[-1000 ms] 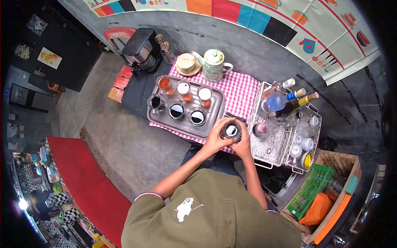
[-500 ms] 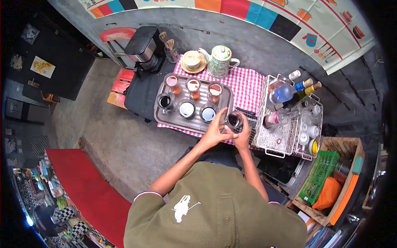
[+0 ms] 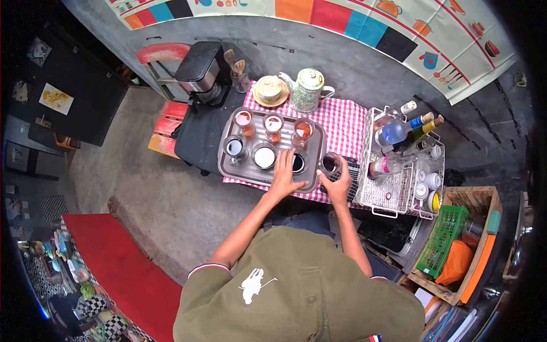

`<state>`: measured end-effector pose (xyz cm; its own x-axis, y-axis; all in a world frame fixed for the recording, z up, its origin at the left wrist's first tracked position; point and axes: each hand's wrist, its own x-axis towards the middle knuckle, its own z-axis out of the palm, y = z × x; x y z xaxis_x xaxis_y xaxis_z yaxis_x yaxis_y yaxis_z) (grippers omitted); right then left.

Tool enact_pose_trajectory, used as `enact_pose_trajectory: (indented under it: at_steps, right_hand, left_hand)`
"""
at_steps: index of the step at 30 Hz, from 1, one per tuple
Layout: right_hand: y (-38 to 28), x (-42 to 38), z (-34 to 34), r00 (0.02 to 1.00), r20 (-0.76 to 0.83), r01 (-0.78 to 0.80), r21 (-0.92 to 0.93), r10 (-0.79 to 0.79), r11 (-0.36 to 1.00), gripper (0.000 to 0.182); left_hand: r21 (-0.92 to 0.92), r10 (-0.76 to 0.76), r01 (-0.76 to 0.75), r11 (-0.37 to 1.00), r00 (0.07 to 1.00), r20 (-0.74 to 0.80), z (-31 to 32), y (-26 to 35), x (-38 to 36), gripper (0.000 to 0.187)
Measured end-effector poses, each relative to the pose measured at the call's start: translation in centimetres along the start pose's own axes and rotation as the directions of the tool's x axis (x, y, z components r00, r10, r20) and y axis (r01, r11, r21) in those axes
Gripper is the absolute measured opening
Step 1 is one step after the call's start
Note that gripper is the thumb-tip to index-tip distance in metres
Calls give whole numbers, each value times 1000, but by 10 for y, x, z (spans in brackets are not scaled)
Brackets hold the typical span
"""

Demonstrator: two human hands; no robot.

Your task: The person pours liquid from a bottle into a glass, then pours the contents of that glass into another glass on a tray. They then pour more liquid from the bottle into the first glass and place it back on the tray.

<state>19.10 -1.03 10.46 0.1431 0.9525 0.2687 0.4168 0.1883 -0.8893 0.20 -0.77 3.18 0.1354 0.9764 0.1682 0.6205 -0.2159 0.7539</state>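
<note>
My right hand (image 3: pixel 338 185) is wrapped round a glass (image 3: pixel 330 164) of dark liquid, just beyond the tray's right edge. My left hand (image 3: pixel 283 175) is over the front of the grey serving tray (image 3: pixel 228 166), its fingers stretched out and its thumb apart. Its fingertips are right at a second glass of dark drink (image 3: pixel 298 163), partly covering it. To the left of that hand stand a glass with a bright, reflecting surface (image 3: pixel 264 156) and a glass mug of dark drink (image 3: pixel 234 148). Behind them is a row of glasses with reddish-amber drink (image 3: pixel 273 126).
A green speckled teapot (image 3: pixel 307 91) and a bowl on a saucer (image 3: pixel 270 91) stand behind the tray on the checked cloth (image 3: pixel 346 119). To the right is a white wire rack (image 3: pixel 373 196) with bottles and jars. A coffee maker (image 3: pixel 199 74) is at the back left.
My left hand has left the held glass and moved left to the front-right glass on the tray. My right hand keeps its glass, now a little further right. The view has shifted slightly.
</note>
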Motion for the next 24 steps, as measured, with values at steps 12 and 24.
enact_pose_trajectory:
  at_steps: [12, 24]
  right_hand:
    - [11, -3, 3, 998, 41, -45, -11, 46, 999, 71]
    - [10, -11, 6, 999, 12, -50, -29, 50, 998, 67]
  left_hand:
    - [143, -36, 21, 989, 994, 103, 33, -32, 22, 115]
    - [63, 0, -6, 998, 996, 93, 27, -39, 27, 115]
